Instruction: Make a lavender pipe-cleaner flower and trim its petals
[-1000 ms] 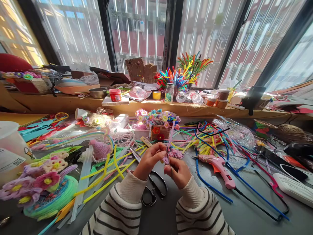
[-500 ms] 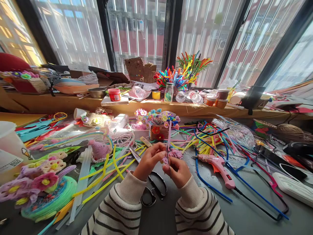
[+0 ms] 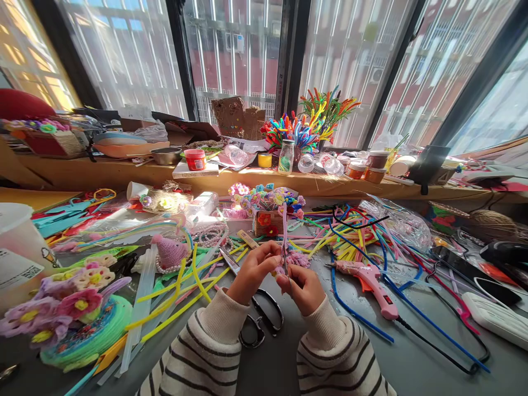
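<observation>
My left hand (image 3: 256, 271) and my right hand (image 3: 304, 287) meet over the middle of the table, fingers closed in a pinch. Between their fingertips is a pale purple pipe cleaner (image 3: 284, 225), one end standing upright above them. Its lower part is bunched and largely hidden by my fingers. Large black-handled scissors (image 3: 270, 313) lie on the table beneath my hands, blades pointing up and left. Just behind my right hand rests a fluffy pink bundle (image 3: 298, 259). A basket of small fuzzy flowers (image 3: 268, 222) stands beyond.
A pink glue gun (image 3: 371, 281) with a black cord lies to the right, near blue pipe cleaners (image 3: 355, 319). Yellow pipe cleaners (image 3: 177, 308), clear glue sticks (image 3: 138, 308) and a purple flower piece (image 3: 82, 302) lie left. A crowded ledge (image 3: 231, 180) runs along the window.
The whole view has shifted slightly. My hands stay together on the pipe cleaner, with only a small change in my fingers and in its upright end.
</observation>
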Tool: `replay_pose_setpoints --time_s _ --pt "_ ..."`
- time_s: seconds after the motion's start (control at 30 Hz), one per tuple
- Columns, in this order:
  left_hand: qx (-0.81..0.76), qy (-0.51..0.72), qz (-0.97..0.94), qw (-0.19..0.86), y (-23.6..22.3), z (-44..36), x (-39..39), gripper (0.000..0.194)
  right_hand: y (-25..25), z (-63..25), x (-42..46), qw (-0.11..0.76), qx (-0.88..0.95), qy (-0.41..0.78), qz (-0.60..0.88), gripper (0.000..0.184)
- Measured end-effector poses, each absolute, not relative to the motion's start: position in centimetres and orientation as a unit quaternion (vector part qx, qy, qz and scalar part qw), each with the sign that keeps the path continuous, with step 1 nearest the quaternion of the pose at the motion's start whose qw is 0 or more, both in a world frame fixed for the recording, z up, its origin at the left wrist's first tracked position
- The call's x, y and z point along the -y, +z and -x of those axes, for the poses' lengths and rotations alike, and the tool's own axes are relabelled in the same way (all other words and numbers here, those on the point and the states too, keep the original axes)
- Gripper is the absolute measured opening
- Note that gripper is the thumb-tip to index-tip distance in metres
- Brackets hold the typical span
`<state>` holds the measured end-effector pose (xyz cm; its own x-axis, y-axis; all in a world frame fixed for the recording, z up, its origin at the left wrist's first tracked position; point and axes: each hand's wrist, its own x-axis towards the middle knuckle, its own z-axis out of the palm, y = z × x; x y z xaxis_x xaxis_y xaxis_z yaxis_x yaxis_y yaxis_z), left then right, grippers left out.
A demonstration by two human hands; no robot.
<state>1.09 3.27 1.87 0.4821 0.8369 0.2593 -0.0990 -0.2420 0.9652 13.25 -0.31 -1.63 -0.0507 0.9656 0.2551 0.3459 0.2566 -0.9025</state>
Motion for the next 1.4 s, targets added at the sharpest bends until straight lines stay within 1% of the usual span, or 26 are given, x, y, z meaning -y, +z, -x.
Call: replay_pose_setpoints --time_s 0.13,0.33,0.47,0.7,0.87,1.03,1.17,1.33,1.4 --pt "-0.278 0.435 -0.655 0.551 1.7 -1.1 -3.6 0.011 -1.9 -13.2 0.2 0.467 0.640 0.307 0.527 0.044" --pt "-0.281 0.435 -0.643 0.564 1.7 -1.1 -3.5 0.013 -1.8 -13.2 0.2 0.453 0.648 0.311 0.527 0.043" --pt "-0.297 0.435 -0.649 0.550 1.8 -1.2 -3.3 0.017 -1.6 -13.2 0.3 0.451 0.655 0.312 0.520 0.044" --pt "-0.289 0.412 -0.678 0.536 2.2 -1.1 -3.0 0.017 -1.4 -13.6 0.4 0.454 0.671 0.347 0.473 0.049" --pt "-0.280 0.412 -0.671 0.549 2.4 -1.0 -3.1 0.018 -1.5 -13.7 0.2 0.471 0.647 0.387 0.458 0.045" --pt "-0.274 0.421 -0.655 0.564 1.9 -0.9 -3.3 0.018 -1.8 -13.3 0.2 0.501 0.616 0.384 0.471 0.045" --pt "-0.267 0.414 -0.662 0.565 2.0 -0.6 -3.3 0.017 -1.3 -13.2 0.5 0.505 0.614 0.409 0.449 0.046" --pt "-0.237 0.381 -0.680 0.580 2.4 -0.5 -3.1 0.020 -0.7 -13.4 0.8 0.494 0.622 0.459 0.397 0.053" --pt "-0.233 0.382 -0.678 0.583 2.4 -0.5 -3.1 0.019 -0.6 -13.4 0.9 0.497 0.613 0.467 0.400 0.052"
